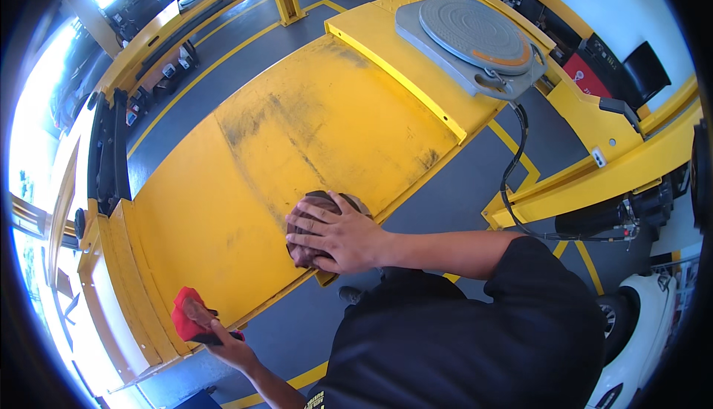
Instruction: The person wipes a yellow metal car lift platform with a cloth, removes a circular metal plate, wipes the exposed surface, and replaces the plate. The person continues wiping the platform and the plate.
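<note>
My right hand [338, 237] is open, its fingers spread over a bunched brown and dark rag [303, 249] and pressing it on the yellow metal platform [189, 186]. The rag lies at the platform's near edge, its underside hidden. Lower left, my left hand [232, 351] is closed on a red and black cloth [186, 320] at the platform's near left corner. Part of that cloth hangs over its fingers. Dark smudges and streaks mark the yellow surface beyond my right hand.
A round grey turntable plate [475, 34] sits on the platform's far right end, past a raised yellow strip [397, 82]. A black hose [509, 164] hangs beside it. Yellow lift beams [594, 194] stand at right; a white car [639, 335] is at lower right.
</note>
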